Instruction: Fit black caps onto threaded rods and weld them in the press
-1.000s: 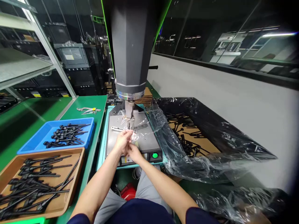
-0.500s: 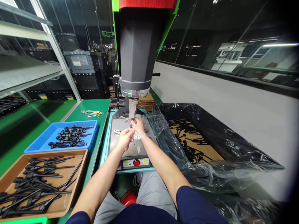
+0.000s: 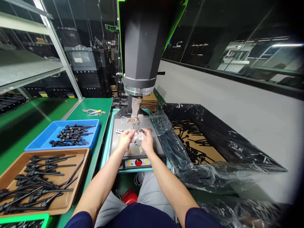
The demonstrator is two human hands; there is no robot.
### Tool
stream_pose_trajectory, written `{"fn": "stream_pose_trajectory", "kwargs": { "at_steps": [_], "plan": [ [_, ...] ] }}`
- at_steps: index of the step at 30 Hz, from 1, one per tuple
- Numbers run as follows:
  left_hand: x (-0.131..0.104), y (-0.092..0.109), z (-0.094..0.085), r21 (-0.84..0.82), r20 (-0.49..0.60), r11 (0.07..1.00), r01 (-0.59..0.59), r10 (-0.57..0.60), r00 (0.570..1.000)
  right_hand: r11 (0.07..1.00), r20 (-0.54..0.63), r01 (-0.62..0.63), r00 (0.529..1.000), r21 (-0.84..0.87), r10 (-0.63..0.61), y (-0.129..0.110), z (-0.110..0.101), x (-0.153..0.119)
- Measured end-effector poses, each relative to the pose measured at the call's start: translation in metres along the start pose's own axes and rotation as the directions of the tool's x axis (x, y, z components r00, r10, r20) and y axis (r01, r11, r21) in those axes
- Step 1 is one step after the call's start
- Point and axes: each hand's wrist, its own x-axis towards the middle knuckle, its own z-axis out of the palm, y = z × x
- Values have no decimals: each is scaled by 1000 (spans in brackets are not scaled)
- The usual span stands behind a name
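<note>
My left hand [image 3: 126, 140] is closed in a pinch at the left edge of a crinkled, shiny piece of clear plastic film [image 3: 139, 136]. On the film's other side, my right hand [image 3: 147, 142] is closed too, with a small black part [image 3: 142, 130] at its fingertips; its exact kind is hidden. Both hands are over the grey metal base plate [image 3: 128, 151] of a press-like machine. Just beyond the fingers stands a metal fixture [image 3: 135, 123], directly below the machine's metal tool head [image 3: 136, 106].
Left, a blue tray [image 3: 42, 139] and a brown tray [image 3: 79, 177] hold black rod-like parts. Pliers [image 3: 93, 111] lie behind them. A red button [image 3: 138, 162] faces me. To the right, a plastic-lined bin [image 3: 213, 153] holds more black parts. The machine's column [image 3: 142, 47] hangs overhead.
My right hand has drawn back from the fixture toward me and to the right. The hands are now farther apart, and the fixture shows more fully. My left hand has barely moved.
</note>
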Motion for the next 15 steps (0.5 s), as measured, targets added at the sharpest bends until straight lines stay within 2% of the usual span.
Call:
{"fn": "stream_pose_trajectory", "kwargs": {
  "at_steps": [2,5,7,8,10,12,13,15],
  "plan": [
    [-1,-6,-7,31,-16,999,19,-18,1000,981,97,-169,982,96,160,0,-15,-32],
    [-6,-16,-20,75,-44,994,76,-73,996,903,332,-380,893,199,302,-8,-35,-69],
    [-15,-23,-30,126,-127,990,66,-50,991,874,451,-434,839,219,304,-18,-46,-81],
    [-23,-27,-36,165,-182,986,28,3,983,867,490,-443,822,230,290,-24,-50,-83],
    [-44,-34,-47,253,-232,965,-65,125,965,859,511,-432,822,274,250,-34,-53,-82],
    [-70,-39,-56,294,-126,952,-88,130,983,867,471,-375,861,329,194,-41,-52,-79],
    [-83,-41,-60,305,-36,949,-77,92,995,873,447,-340,879,349,164,-43,-50,-78],
    [-106,-44,-65,366,127,928,-70,25,992,890,428,-277,897,361,105,-45,-44,-79]
  ]
}}
